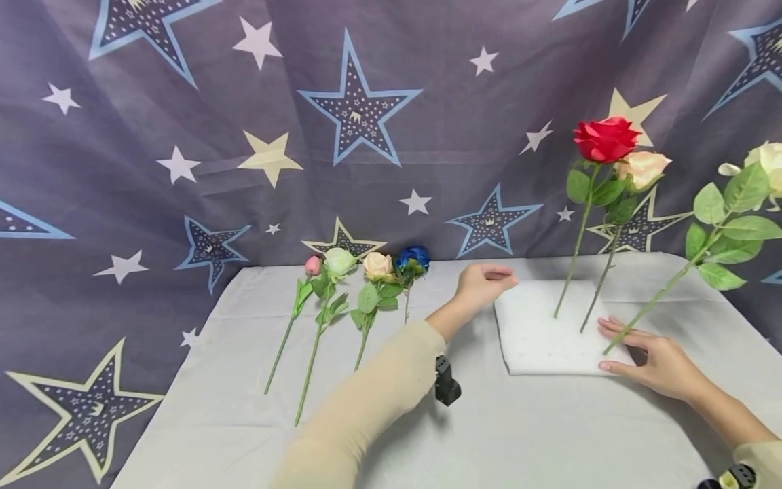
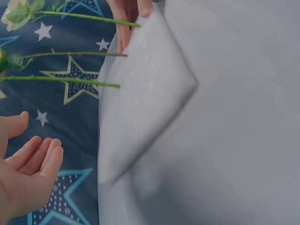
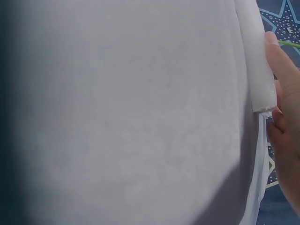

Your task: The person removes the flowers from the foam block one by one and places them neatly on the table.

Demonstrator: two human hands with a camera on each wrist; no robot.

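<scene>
Three stems stand planted in the white foam block [image 1: 531, 339], which lies flat towards the right of the table [image 1: 550, 435], its near edge running left to right before me. The red rose [image 1: 605, 139] leans slightly right, bloom up; the standing peach rose [image 1: 641, 168] slants a little more beside it; the cream rose [image 1: 751, 227], nearest me, tilts hard to the right.

My right hand [image 1: 656, 360] rests on the block's right end, fingers and thumb extended and spread against it. My left hand [image 1: 479, 288] hovers by the far left corner, fingers loose, holding nothing.

Well to the left lie a pink bud [image 1: 313, 265], a pale green rose [image 1: 339, 263], a lying peach rose [image 1: 378, 266] and a blue rose [image 1: 413, 258], blooms towards the far edge, stems towards me. My left sleeve [image 1: 373, 387] hides the blue rose's lower stem. The cream bloom is cut off at the right in the head view; in the right wrist view only a bit of green stem shows, and some of my fingers vanish behind the block.

Pale grey cloth covers the table, softly creased. Behind it hangs a purplish curtain [image 1: 366, 197] printed with stars.
</scene>
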